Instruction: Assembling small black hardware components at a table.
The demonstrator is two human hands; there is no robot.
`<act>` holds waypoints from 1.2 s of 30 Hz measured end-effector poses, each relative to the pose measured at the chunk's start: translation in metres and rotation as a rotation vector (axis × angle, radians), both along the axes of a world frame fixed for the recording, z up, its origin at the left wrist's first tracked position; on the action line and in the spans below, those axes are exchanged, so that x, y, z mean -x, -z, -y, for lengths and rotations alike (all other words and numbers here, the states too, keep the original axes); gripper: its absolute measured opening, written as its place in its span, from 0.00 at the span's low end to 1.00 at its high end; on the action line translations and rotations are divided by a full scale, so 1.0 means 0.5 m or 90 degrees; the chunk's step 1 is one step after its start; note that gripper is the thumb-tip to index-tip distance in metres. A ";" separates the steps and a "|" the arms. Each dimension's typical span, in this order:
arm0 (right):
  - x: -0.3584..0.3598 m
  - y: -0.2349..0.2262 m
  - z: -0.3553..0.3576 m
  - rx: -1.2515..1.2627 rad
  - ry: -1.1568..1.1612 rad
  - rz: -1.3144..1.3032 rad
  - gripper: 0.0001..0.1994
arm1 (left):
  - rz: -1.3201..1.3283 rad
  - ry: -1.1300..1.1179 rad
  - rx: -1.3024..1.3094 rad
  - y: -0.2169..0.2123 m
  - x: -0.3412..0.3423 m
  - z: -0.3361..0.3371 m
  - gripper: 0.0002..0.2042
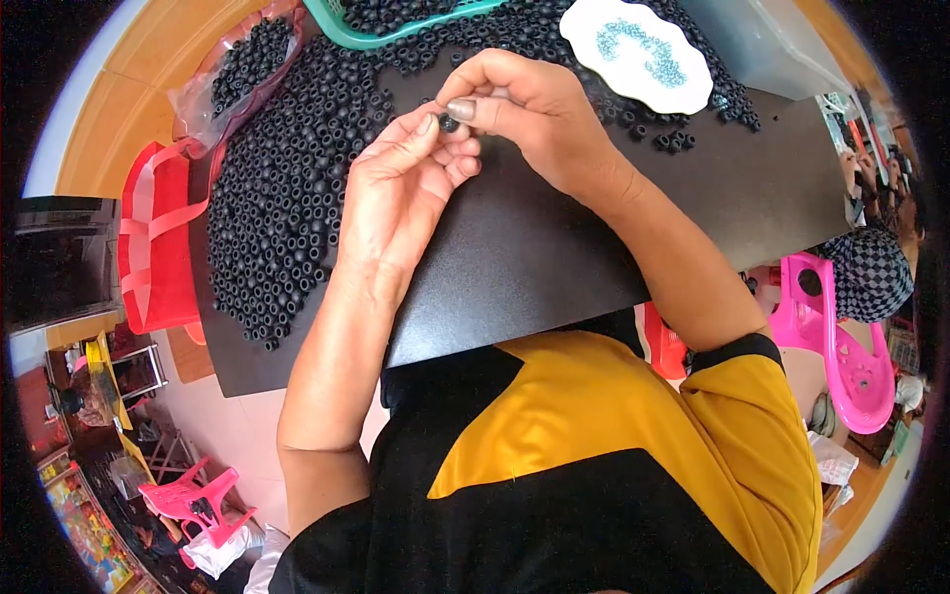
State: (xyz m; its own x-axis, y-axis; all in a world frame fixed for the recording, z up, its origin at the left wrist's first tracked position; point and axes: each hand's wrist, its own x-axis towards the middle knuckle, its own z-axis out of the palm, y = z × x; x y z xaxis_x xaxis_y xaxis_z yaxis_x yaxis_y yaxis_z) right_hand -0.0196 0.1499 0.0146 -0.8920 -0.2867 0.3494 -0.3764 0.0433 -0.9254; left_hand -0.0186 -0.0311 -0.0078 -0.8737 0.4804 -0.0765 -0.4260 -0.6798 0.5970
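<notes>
**A:** What are your hands doing right now?

**B:** Your left hand (401, 193) and your right hand (520, 109) meet above the black table (554, 238). Between them sits a single small black bead (448, 124). Your left hand pinches it, index fingertip and thumb narrowed around it, the other fingers curled loosely underneath. Your right hand comes in from the other side, thumb and index finger pressed together right at the bead, thumbnail facing up. I cannot tell whether something thin is held in that right pinch; it is too small to see.

**A:** And where does that bead sit compared with the rest?

**B:** It is lifted off the table, just above the near edge of the big pile of black beads (287, 188) that spreads across the left and far part of the table. Your left wrist lies partly over that pile.

**A:** What else is around you?

**B:** Beyond your hands, a green basket (341, 25) holds more black beads at the far edge. To its left lies a clear plastic bag (233, 74), also filled with black beads. To the right of your right hand there is a white scalloped dish (643, 79) with small blue beads (638, 49) in it, and a few loose black beads lie just beside it. A red bag (153, 238) hangs at the left side of the table.
</notes>
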 end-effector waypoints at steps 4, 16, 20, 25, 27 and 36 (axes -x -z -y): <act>0.005 0.001 -0.001 0.036 0.015 0.056 0.08 | 0.010 0.013 -0.032 0.001 0.000 0.002 0.10; 0.039 0.048 -0.026 -0.612 0.319 -0.396 0.04 | 0.054 0.020 -0.055 0.004 0.004 0.007 0.11; 0.035 0.020 -0.027 -0.346 0.247 -0.297 0.05 | 0.046 -0.009 -0.029 -0.006 0.000 0.006 0.11; 0.015 -0.001 -0.010 -0.032 0.001 0.034 0.08 | -0.006 -0.087 0.063 -0.022 -0.005 0.006 0.10; 0.006 0.000 -0.002 -0.026 -0.019 0.069 0.09 | -0.024 -0.134 0.111 -0.021 -0.003 0.008 0.09; -0.002 0.016 0.010 -0.027 -0.004 0.074 0.09 | -0.043 -0.123 0.111 -0.030 -0.003 0.003 0.09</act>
State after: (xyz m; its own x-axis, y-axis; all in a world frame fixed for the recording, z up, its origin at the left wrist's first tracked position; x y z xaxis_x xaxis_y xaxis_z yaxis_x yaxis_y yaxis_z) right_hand -0.0187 0.1449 0.0066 -0.9241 -0.3046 0.2306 -0.2664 0.0811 -0.9604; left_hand -0.0168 -0.0327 0.0073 -0.9536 0.2895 -0.0824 -0.2544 -0.6290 0.7346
